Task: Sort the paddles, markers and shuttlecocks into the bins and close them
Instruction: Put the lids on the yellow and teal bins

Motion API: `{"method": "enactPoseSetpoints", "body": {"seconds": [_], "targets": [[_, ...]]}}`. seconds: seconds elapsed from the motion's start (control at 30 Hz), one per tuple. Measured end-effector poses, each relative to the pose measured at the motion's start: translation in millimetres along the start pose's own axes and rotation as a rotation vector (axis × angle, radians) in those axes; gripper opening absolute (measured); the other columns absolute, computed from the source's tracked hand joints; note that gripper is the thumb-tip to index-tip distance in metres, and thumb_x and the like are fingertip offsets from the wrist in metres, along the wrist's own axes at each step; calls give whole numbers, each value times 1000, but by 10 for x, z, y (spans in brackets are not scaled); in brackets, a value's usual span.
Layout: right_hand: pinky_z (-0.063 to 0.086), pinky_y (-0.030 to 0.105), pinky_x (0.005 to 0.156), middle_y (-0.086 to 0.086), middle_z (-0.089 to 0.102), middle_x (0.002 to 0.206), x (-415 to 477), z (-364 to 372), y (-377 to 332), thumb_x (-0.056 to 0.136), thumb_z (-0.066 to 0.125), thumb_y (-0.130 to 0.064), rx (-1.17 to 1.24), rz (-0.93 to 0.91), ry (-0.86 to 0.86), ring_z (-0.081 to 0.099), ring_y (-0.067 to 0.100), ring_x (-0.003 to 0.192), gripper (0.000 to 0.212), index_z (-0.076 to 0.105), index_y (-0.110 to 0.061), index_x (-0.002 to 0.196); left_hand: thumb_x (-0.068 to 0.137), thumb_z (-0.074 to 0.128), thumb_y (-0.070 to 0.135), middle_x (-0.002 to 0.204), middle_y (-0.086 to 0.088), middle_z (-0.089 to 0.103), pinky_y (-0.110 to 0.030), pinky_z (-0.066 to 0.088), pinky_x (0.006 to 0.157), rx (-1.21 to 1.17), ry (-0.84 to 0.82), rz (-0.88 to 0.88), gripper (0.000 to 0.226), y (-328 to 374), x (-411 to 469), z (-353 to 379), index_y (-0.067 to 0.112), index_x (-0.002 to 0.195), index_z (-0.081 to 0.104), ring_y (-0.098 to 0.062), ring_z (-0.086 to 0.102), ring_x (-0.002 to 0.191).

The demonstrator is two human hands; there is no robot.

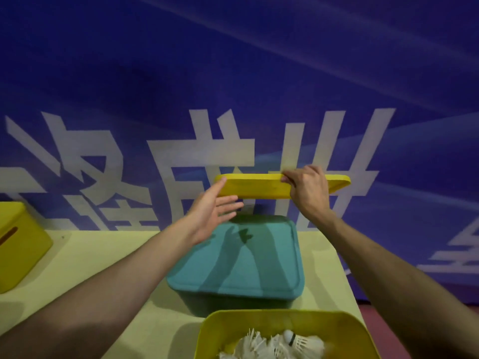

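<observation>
Yellow lid (pixel 259 186) held level, long axis left-right; right hand (pixel 308 189) fingers pinch it, left hand (pixel 212 216) seemingly spread.

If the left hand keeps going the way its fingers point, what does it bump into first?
Probably the yellow lid: the open left hand points up at its near-left edge, thumb seemingly already touching.

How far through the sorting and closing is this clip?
Done: teal bin is lidded; shuttlecocks sit in the open yellow bin. In hand: right hand grips the yellow lid, left hand open beside it. Left: closing that bin. The left-edge bin is only partly visible.
</observation>
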State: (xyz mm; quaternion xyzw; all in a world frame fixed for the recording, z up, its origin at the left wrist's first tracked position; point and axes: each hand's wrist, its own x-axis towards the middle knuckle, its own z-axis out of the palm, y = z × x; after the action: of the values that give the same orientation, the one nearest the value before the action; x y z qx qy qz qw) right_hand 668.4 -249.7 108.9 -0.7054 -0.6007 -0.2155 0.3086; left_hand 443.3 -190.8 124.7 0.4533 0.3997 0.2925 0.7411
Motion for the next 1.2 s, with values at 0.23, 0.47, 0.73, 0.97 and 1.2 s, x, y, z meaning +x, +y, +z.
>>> {"method": "enactPoseSetpoints", "body": {"seconds": [0.23,0.47,0.73,0.97,1.2], "targets": [[53,43,77,0,73,74,-202,-596,-665,90,48,-31,72,-191,43,67,25,67,31,71,-13,79,91,57,40,108,-21,63,-51,53,79,-526,166,-30,41,189,-604,-95,15,120,44,-36,67,87],[42,37,95,2,73,96,-733,-1029,-1267,91,55,-25,91,-223,-103,65,22,91,22,72,-13,98,94,44,-5,131,-20,49,-53,43,95,-609,199,15,38,118,-1351,-477,4,130,42,-39,49,123],[37,45,104,14,49,138,-1530,-1395,-1496,93,55,-33,65,492,-272,45,32,126,46,51,-13,133,98,50,19,125,-14,51,-45,47,86,-520,239,2,40,-339,-2235,-1060,17,136,39,-34,52,118],[49,39,67,10,49,78,-2051,-1647,-1610,90,60,-29,461,1109,-439,51,22,66,28,50,-4,97,101,43,24,125,-7,50,-43,49,75,-371,151,33,44,-813,-2664,-1187,30,143,34,-28,53,106],[48,49,91,21,51,131,-2572,-1751,-1382,87,54,-58,135,1009,-368,52,41,118,76,38,-3,138,100,46,30,128,2,55,-40,47,95,271,189,140,41,-1349,-2789,-1106,28,140,41,-20,55,109]]}}
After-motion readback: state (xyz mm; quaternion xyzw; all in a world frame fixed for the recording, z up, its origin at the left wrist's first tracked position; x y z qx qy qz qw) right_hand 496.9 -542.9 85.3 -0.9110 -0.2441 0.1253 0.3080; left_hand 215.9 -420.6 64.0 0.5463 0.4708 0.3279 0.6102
